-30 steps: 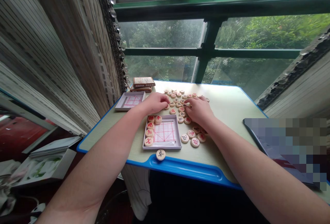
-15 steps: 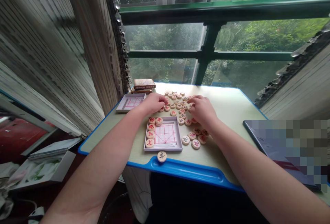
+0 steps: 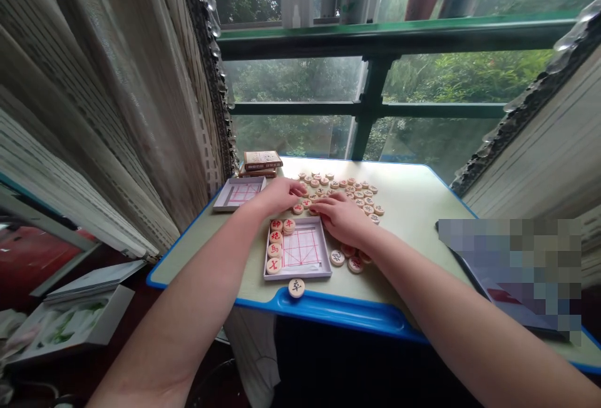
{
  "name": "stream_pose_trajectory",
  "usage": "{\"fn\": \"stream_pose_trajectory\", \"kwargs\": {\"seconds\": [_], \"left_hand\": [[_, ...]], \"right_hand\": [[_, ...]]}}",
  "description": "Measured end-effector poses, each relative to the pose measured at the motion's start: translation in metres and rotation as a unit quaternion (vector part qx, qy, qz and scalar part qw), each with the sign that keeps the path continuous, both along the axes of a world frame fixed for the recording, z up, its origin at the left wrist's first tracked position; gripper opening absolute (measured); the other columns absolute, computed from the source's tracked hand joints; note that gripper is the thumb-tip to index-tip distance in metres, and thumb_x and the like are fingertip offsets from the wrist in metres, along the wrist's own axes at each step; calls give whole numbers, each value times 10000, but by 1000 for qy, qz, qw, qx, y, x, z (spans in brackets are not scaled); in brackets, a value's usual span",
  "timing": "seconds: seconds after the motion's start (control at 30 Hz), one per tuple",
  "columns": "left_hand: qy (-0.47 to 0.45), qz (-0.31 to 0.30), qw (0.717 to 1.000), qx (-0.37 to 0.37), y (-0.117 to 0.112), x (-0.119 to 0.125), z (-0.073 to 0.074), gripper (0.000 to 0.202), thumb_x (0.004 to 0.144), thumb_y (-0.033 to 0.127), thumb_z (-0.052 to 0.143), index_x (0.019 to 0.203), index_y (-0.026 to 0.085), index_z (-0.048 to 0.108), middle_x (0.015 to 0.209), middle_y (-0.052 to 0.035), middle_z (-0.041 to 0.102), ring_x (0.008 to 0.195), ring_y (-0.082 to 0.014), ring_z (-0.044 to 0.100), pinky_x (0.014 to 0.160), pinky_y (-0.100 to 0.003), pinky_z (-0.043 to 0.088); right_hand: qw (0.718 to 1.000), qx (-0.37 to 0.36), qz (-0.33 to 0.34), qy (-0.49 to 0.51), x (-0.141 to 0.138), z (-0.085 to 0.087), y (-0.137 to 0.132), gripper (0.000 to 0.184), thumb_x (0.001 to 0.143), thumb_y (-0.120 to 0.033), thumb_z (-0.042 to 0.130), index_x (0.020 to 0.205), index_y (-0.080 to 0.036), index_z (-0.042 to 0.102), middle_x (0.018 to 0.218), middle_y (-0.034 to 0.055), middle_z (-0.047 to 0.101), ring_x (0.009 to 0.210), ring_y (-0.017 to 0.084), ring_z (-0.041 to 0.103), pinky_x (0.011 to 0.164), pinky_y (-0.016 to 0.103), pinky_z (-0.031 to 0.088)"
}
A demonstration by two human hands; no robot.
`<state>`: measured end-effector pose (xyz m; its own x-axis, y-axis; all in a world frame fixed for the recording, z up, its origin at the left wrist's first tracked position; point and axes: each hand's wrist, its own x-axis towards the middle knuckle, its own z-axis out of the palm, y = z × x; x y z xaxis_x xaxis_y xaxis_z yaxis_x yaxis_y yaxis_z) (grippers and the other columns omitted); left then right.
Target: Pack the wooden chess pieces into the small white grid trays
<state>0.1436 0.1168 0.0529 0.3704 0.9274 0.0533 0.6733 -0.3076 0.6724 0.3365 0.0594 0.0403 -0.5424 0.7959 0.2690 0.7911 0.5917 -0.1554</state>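
Round wooden xiangqi pieces (image 3: 369,201) with red and black characters lie spread over the table. My left hand (image 3: 282,195) reaches in at their left side, fingertips touching the pieces there, with no piece visibly lifted. Stretched leftward, the fingers of my right hand (image 3: 342,215) rest over pieces near the middle of the spread and hide some of them. Just below both hands is a shallow white box tray (image 3: 326,264) with a red-lined sheet inside. Red-character pieces (image 3: 275,250) form a column along its left wall, and a stacked piece (image 3: 289,225) sits beside the top one.
A second white tray (image 3: 218,203) stands at the back left before small stacked boxes (image 3: 263,160). One black-character piece (image 3: 296,288) lies at the blue front groove (image 3: 347,315). A dark flat device (image 3: 462,264), partly blurred out, is on the right. Curtains (image 3: 154,82) flank the window.
My right hand has moved left and toward me, closer to my left hand, uncovering pieces on the right. My left hand stays near the same pieces. The view has tilted slightly.
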Motion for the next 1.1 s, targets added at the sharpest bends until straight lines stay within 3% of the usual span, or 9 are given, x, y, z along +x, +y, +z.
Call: {"fn": "stream_pose_trajectory", "kwargs": {"seconds": [0.17, 0.3, 0.4, 0.5, 0.7, 1.1], "left_hand": [[10, -13, 1000, -13, -2, 1, 1, 422, 635, 108, 592, 1047, 159, 674, 922, -61, 719, 805, -160, 657, 704, -233, 517], [41, -30, 999, -3, -6, 2, 8, 277, 656, 116, 565, 899, 152, 691, 852, -45, 716, 766, -156, 644, 672, -230, 494], [66, -34, 997, 2, -7, 1, 12, 226, 656, 101, 536, 804, 153, 699, 805, -33, 711, 719, -145, 626, 620, -218, 468], [70, -46, 996, -15, -7, 0, 10, 226, 675, 188, 589, 862, 159, 713, 809, -33, 711, 685, -142, 615, 582, -215, 452], [113, -39, 991, 52, -3, 2, 0, 388, 733, 417, 627, 1036, 192, 713, 975, -66, 713, 824, -181, 628, 721, -253, 466], [161, -34, 980, 111, 1, 6, -6, 303, 750, 453, 575, 848, 214, 733, 843, -44, 721, 744, -173, 609, 631, -242, 411]], "right_hand": [[998, 19, -57, -29, -1, 3, -1, 270, 876, -243, 459, 1006, -208, 694, 1043, 56, 691, 978, 238, 509, 865, 354, 396], [995, 9, -95, -38, -1, 6, 0, 260, 878, -234, 441, 921, -210, 696, 954, 59, 702, 922, 246, 523, 780, 340, 406], [993, 11, -110, -39, -3, 7, -1, 260, 887, -281, 448, 916, -210, 696, 952, 74, 698, 905, 248, 528, 774, 344, 402], [991, 13, -125, -40, -5, 7, -3, 248, 866, -334, 489, 920, -212, 699, 963, 80, 696, 908, 262, 528, 774, 359, 405], [991, 0, -130, -31, -5, 6, -2, 266, 851, -338, 505, 994, -213, 692, 997, 73, 703, 937, 267, 527, 785, 359, 407], [985, -4, -172, -20, -9, 7, -2, 268, 829, -383, 525, 953, -229, 706, 939, 59, 722, 942, 274, 534, 801, 382, 394]]}}
